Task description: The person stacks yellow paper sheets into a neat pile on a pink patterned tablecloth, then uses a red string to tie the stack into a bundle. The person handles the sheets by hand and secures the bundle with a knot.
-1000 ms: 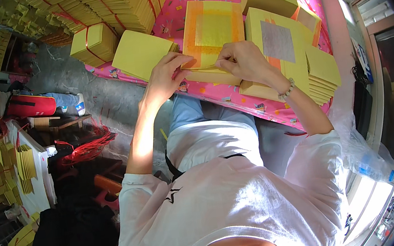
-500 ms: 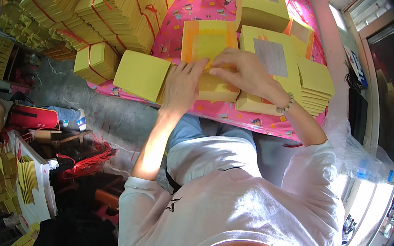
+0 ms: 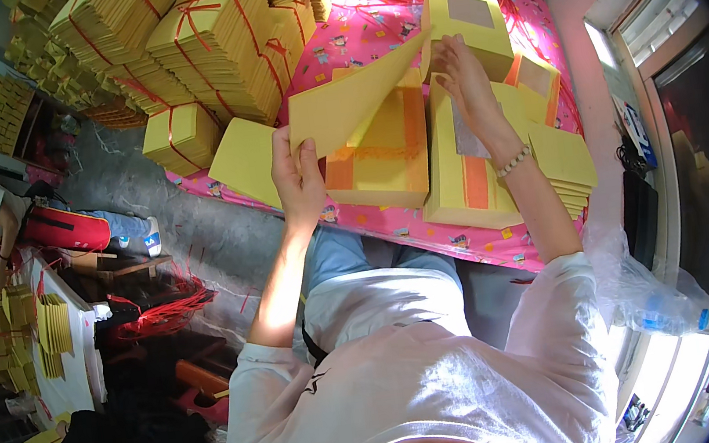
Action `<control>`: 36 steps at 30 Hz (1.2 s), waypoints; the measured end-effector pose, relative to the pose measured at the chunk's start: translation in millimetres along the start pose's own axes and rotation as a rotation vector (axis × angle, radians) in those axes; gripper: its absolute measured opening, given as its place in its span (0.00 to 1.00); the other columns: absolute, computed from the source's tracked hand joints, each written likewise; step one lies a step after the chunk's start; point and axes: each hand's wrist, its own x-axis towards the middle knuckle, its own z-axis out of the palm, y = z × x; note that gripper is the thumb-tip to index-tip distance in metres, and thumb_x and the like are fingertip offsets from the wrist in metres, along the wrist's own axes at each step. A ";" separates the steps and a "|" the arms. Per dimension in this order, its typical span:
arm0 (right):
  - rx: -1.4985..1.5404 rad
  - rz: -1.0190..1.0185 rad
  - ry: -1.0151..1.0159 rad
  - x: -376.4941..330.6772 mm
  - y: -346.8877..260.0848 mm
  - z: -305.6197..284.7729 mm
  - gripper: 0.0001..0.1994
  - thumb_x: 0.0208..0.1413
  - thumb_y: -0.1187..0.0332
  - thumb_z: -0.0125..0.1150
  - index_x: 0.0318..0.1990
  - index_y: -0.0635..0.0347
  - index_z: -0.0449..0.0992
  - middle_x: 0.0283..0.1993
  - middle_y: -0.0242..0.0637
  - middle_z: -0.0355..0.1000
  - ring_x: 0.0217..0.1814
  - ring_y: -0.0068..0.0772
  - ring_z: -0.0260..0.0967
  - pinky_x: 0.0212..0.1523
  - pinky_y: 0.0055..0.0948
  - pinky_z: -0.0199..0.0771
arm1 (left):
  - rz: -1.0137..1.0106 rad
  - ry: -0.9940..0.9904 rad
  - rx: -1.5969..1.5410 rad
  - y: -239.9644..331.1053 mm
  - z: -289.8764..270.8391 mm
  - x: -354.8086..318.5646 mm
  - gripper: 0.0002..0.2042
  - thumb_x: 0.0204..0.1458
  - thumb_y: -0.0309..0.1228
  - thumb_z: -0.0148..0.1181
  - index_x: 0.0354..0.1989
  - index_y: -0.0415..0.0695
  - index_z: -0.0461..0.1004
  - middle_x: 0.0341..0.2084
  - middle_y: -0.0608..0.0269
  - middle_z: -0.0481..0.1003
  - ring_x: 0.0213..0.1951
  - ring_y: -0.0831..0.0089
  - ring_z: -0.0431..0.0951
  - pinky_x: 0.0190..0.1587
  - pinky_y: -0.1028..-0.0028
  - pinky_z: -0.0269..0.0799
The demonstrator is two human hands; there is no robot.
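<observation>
While the left hand [image 3: 297, 172] pinches the near corner of a plain yellow paper sheet [image 3: 349, 103], the right hand [image 3: 462, 75] grips its far edge, fingers closed on it. The sheet hangs lifted above the yellow-and-orange paper stack [image 3: 382, 160] on the pink patterned tablecloth [image 3: 364, 8] (red-tied yellow bundles [image 3: 218, 43] sit just beyond).

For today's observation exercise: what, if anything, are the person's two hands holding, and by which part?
Both hold one yellow paper sheet, lifted off the stack: the left hand pinches its lower near corner, the right hand grips its far upper corner.
</observation>
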 end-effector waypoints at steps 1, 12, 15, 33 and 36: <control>0.020 0.021 -0.042 6.4 5.2 -2.4 0.28 0.67 0.46 0.37 0.60 0.59 0.66 0.53 0.34 0.69 0.58 0.27 0.63 0.60 0.35 0.60 | -0.044 0.001 -0.097 -3.7 0.1 -1.3 0.07 0.62 0.22 0.45 0.46 0.37 0.65 0.37 0.62 0.70 0.42 0.78 0.69 0.48 0.77 0.65; 0.036 -0.012 -0.287 1.2 8.7 12.0 0.32 0.68 0.45 0.25 0.55 0.63 0.69 0.54 0.39 0.71 0.58 0.31 0.66 0.61 0.34 0.60 | -0.079 0.007 -0.121 -20.7 0.1 -16.5 0.07 0.61 0.21 0.46 0.47 0.37 0.63 0.41 0.62 0.69 0.47 0.78 0.68 0.51 0.77 0.63; 0.088 -0.027 -0.280 -0.2 9.6 14.6 0.33 0.68 0.44 0.24 0.55 0.64 0.70 0.55 0.40 0.71 0.61 0.33 0.65 0.64 0.34 0.58 | -0.095 -0.021 -0.123 -23.0 0.8 -17.9 0.08 0.61 0.21 0.47 0.48 0.37 0.63 0.43 0.61 0.70 0.47 0.77 0.69 0.51 0.77 0.64; 0.480 0.264 -0.701 -43.2 2.0 57.8 0.28 0.67 0.46 0.38 0.56 0.64 0.68 0.53 0.37 0.69 0.56 0.28 0.65 0.59 0.30 0.66 | -0.116 -0.290 -0.102 8.7 41.6 2.0 0.26 0.49 0.21 0.59 0.60 0.40 0.62 0.51 0.54 0.67 0.53 0.64 0.64 0.58 0.67 0.59; 0.462 0.261 -0.686 -40.4 5.6 56.4 0.29 0.67 0.45 0.37 0.55 0.63 0.69 0.52 0.37 0.69 0.56 0.28 0.66 0.59 0.30 0.66 | -0.078 -0.342 0.016 -3.5 36.0 6.7 0.24 0.49 0.23 0.61 0.57 0.39 0.65 0.49 0.56 0.70 0.51 0.66 0.66 0.57 0.68 0.61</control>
